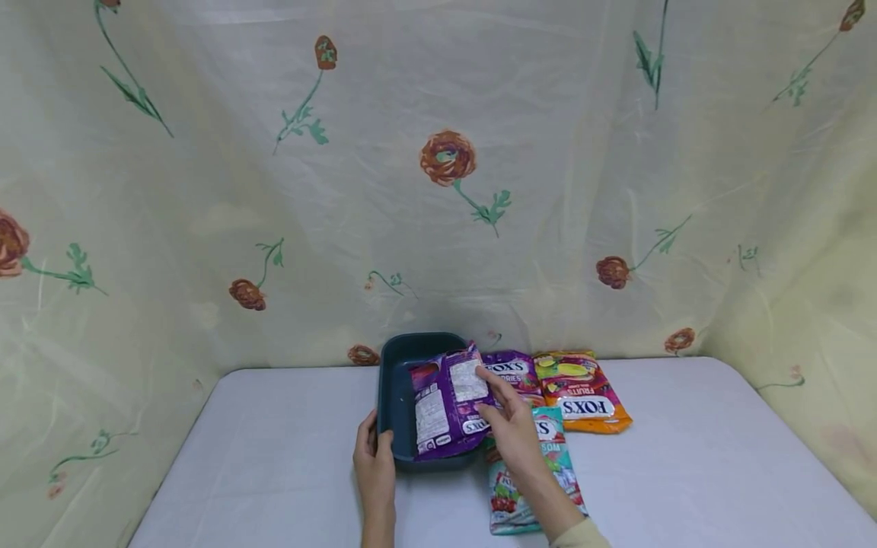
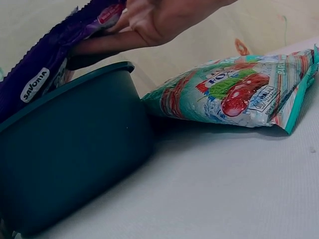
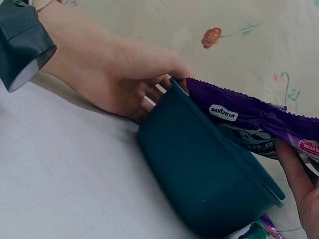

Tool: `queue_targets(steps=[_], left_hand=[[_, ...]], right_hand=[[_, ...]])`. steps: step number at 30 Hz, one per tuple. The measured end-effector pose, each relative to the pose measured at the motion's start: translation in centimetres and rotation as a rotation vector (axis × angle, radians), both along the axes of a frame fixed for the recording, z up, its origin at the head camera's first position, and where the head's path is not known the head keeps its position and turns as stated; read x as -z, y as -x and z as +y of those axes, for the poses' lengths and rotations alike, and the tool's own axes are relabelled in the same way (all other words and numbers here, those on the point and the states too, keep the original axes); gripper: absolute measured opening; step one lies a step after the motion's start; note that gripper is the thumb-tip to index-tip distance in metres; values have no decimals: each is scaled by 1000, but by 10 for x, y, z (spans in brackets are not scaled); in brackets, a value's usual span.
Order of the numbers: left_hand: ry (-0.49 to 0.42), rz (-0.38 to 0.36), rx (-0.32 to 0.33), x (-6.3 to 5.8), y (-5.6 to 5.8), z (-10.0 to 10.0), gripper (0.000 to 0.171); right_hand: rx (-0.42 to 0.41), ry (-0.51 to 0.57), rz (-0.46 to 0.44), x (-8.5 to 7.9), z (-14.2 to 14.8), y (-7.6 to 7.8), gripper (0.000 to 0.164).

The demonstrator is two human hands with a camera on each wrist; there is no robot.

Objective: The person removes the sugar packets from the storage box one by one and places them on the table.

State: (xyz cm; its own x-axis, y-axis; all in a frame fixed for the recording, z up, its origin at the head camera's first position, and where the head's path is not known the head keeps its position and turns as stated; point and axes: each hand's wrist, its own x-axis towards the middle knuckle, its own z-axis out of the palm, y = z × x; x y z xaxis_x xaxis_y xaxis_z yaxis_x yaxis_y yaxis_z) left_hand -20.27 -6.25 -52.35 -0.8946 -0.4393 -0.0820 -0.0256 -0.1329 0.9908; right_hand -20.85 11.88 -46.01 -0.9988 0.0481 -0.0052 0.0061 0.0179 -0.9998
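Observation:
A dark teal plastic tub (image 1: 399, 396) stands on the table, its near left rim held by my left hand (image 1: 375, 460). In the right wrist view the left thumb lies over the rim and the fingers (image 3: 144, 99) are against the outer wall. A purple candy bag (image 1: 445, 403) slants over the tub's opening, partly inside it. My right hand (image 1: 514, 434) pinches this bag at its right side; the left wrist view shows that hand's fingers (image 2: 107, 45) under the bag's edge. How deep the bag sits is hidden.
Right of the tub lie a second purple candy bag (image 1: 517, 371), an orange candy bag (image 1: 582, 392) and a teal candy bag (image 1: 503, 495) with cherries, partly under the right forearm. White cloth covers the table (image 1: 288, 457). A floral curtain (image 1: 370, 198) hangs behind it.

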Motion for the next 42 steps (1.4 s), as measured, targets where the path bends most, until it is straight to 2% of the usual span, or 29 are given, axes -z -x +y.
queue_targets(steps=[15,27,42], left_hand=[[2,3,-8,0,1,1,46],[8,4,-10,0,1,1,46],[10,3,-7,0,0,0,47]], right_hand=[[5,18,17,0,9,-3,48],[32,4,-14,0,17,-6,48],[34,53,0,-1,34,-8,50]])
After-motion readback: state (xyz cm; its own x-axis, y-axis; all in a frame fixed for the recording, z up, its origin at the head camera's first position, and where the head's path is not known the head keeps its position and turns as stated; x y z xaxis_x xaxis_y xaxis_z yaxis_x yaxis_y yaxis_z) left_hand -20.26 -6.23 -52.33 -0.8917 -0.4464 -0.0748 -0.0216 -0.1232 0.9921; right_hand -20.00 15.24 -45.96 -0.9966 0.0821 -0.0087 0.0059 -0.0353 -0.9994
